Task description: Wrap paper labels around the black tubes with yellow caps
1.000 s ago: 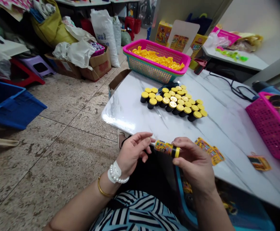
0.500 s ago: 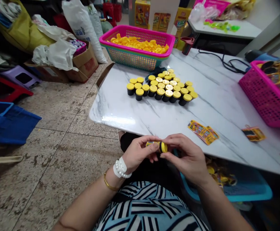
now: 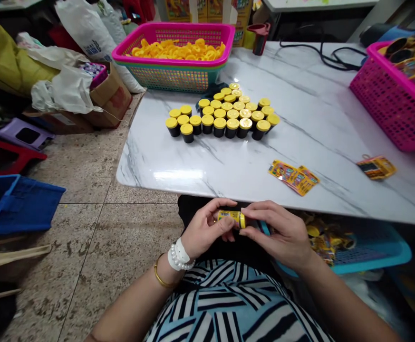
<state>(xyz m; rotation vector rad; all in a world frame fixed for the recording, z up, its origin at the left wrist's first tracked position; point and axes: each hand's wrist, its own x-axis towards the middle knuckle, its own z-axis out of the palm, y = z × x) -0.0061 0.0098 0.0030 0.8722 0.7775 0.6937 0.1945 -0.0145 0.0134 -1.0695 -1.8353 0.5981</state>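
1. Left hand [image 3: 204, 229] grasping a yellow labelled tube [image 3: 230, 215], thumb along its side; right hand [image 3: 287, 232] pinching its capped end, presumably so both ends sit steady
2. Tube lies near level over the lap [image 3: 234, 248], short of the table [image 3: 150, 156], likely for easy viewing
3. Both hands angle inward, fingers curled
4. Yellow-lidded black pots [image 3: 219, 126] stand bunched upright, perhaps saving room, beyond loose printed cards [image 3: 284, 171]
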